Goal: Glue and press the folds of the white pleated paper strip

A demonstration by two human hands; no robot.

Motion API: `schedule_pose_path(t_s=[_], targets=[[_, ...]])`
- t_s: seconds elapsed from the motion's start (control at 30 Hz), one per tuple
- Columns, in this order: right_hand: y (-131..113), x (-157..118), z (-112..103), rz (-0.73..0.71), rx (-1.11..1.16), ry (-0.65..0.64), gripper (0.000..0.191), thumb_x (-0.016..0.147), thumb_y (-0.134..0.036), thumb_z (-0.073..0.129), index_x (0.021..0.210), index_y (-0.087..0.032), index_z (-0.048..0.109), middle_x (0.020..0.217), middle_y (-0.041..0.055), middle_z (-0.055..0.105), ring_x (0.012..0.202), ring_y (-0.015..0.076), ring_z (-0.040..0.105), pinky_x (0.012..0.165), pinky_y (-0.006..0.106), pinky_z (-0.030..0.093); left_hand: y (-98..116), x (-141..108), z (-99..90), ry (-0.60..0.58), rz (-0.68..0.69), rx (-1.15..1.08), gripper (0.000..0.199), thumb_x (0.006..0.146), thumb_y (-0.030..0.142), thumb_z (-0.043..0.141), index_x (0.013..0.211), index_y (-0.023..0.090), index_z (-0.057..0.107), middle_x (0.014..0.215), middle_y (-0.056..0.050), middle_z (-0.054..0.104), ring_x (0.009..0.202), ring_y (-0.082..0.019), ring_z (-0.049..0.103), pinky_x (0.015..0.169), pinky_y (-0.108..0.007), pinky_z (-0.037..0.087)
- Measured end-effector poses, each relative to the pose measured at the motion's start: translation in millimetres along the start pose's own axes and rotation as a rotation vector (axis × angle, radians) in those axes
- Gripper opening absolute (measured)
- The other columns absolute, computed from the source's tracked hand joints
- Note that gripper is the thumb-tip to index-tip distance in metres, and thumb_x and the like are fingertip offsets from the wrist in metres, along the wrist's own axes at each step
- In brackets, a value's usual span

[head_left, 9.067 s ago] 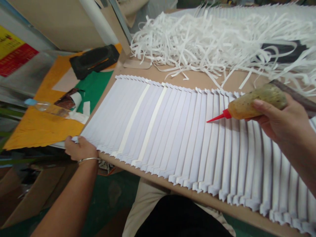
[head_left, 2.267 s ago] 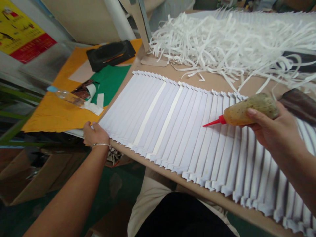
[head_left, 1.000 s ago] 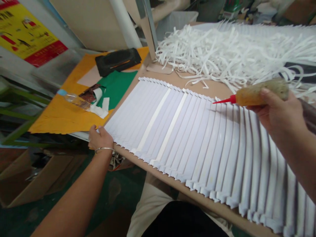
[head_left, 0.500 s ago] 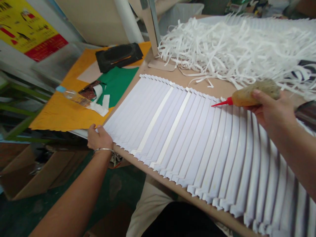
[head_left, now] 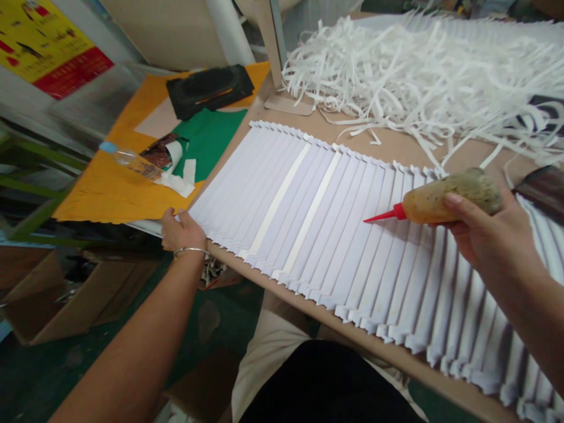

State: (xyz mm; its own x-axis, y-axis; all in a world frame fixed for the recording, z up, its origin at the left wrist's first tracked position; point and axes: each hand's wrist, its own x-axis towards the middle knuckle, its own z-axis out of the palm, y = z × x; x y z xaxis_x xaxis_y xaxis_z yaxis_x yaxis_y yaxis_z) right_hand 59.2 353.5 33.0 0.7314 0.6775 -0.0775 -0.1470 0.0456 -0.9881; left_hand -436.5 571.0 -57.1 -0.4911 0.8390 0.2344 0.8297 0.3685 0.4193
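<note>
My right hand (head_left: 489, 229) is wrapped round a squeeze glue bottle (head_left: 453, 197), yellowish and stained, with a red pointed nozzle. The bottle lies nearly level, its tip pointing left just over the overlapping white folded paper strips (head_left: 317, 229). These strips fan across the table in a long row, and two of them stand out brighter. At the left end of the row, my left hand (head_left: 183, 230) is closed by the table's corner. A small white bit shows between its thumb and fingers; what they grip is mostly hidden.
A heap of loose white strips (head_left: 409, 88) covers the back of the brown table (head_left: 268, 282). On the left, an orange sheet (head_left: 97, 188) carries a green sheet (head_left: 215, 141), a black tray-like piece (head_left: 209, 91) and a plastic bottle (head_left: 127, 158). Cardboard boxes (head_left: 88, 299) stand on the floor.
My right hand has brought the glue bottle lower and slightly left over the strips. My left hand stays at the corner. The whole view has shifted a little.
</note>
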Motion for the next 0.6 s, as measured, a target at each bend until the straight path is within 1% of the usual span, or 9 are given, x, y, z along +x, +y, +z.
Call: schedule_pose_path(t_s=[0.07,0.13,0.2,0.27,0.4,0.47,0.53,0.6], targets=[[4.3,-14.5,-4.6,0.005,-0.011,0.008,0.054,0.052,-0.025,0.094,0.098,-0.023,0.066,0.089,-0.0009,0.067,0.078,0.0154,0.065,0.058,0.024,0.057,0.8,-0.6,0.1,0.002,-0.001,-0.010,0.053,0.104,0.038,0.038,0.146,0.008,0.051,0.148,-0.021,0.056,0.135,-0.037,0.053,0.113,-0.057,0.039],[8.9,-28.8,-9.8,0.011,-0.042,0.026,0.052,0.055,-0.026,0.094,0.100,-0.024,0.067,0.089,-0.0018,0.067,0.077,0.0130,0.063,0.064,0.022,0.056,1.6,-0.8,0.5,0.001,-0.002,-0.021,0.052,0.105,0.037,0.038,0.146,0.008,0.051,0.147,-0.021,0.055,0.135,-0.037,0.053,0.113,-0.058,0.038],[12.2,-43.4,-15.1,0.023,-0.105,0.040,0.053,0.056,-0.028,0.094,0.102,-0.026,0.068,0.089,-0.0036,0.065,0.076,0.0109,0.061,0.065,0.020,0.054,2.3,-0.8,1.0,-0.002,-0.004,-0.029,0.052,0.105,0.036,0.037,0.146,0.007,0.051,0.147,-0.022,0.055,0.135,-0.037,0.052,0.114,-0.059,0.037],[13.5,-58.4,-20.3,0.028,-0.192,0.030,0.056,0.057,-0.033,0.093,0.106,-0.028,0.068,0.091,-0.0046,0.064,0.076,0.0114,0.060,0.064,0.021,0.052,2.8,-1.0,1.4,-0.006,-0.004,-0.036,0.052,0.106,0.036,0.037,0.146,0.005,0.049,0.148,-0.022,0.054,0.136,-0.036,0.051,0.115,-0.058,0.036],[12.8,-88.2,-30.3,0.019,-0.427,-0.020,0.063,0.062,-0.043,0.090,0.118,-0.030,0.065,0.094,-0.0028,0.065,0.078,0.0159,0.062,0.070,0.030,0.050,3.5,-1.5,2.0,-0.017,0.002,-0.044,0.050,0.107,0.035,0.035,0.146,0.006,0.047,0.150,-0.021,0.052,0.141,-0.032,0.047,0.117,-0.053,0.035],[12.4,-101.9,-34.0,0.002,-0.539,-0.045,0.067,0.064,-0.048,0.088,0.123,-0.030,0.063,0.096,-0.0010,0.066,0.080,0.0188,0.062,0.072,0.035,0.050,3.4,-1.8,2.6,-0.022,0.007,-0.045,0.050,0.108,0.034,0.033,0.147,0.006,0.046,0.150,-0.021,0.052,0.141,-0.032,0.047,0.118,-0.052,0.034],[11.9,-114.4,-36.0,-0.038,-0.619,-0.077,0.071,0.063,-0.051,0.087,0.127,-0.031,0.062,0.105,0.0019,0.067,0.087,0.0238,0.064,0.075,0.041,0.052,2.8,-2.4,3.6,-0.025,0.010,-0.041,0.049,0.108,0.033,0.031,0.147,0.006,0.046,0.150,-0.022,0.052,0.141,-0.032,0.048,0.118,-0.053,0.033],[11.0,-125.1,-36.6,-0.118,-0.681,-0.112,0.074,0.062,-0.051,0.086,0.129,-0.033,0.062,0.117,0.0049,0.066,0.099,0.0301,0.065,0.084,0.050,0.053,1.7,-3.1,4.5,-0.026,0.013,-0.034,0.049,0.108,0.033,0.031,0.146,0.007,0.045,0.150,-0.023,0.051,0.141,-0.032,0.047,0.117,-0.053,0.033]])
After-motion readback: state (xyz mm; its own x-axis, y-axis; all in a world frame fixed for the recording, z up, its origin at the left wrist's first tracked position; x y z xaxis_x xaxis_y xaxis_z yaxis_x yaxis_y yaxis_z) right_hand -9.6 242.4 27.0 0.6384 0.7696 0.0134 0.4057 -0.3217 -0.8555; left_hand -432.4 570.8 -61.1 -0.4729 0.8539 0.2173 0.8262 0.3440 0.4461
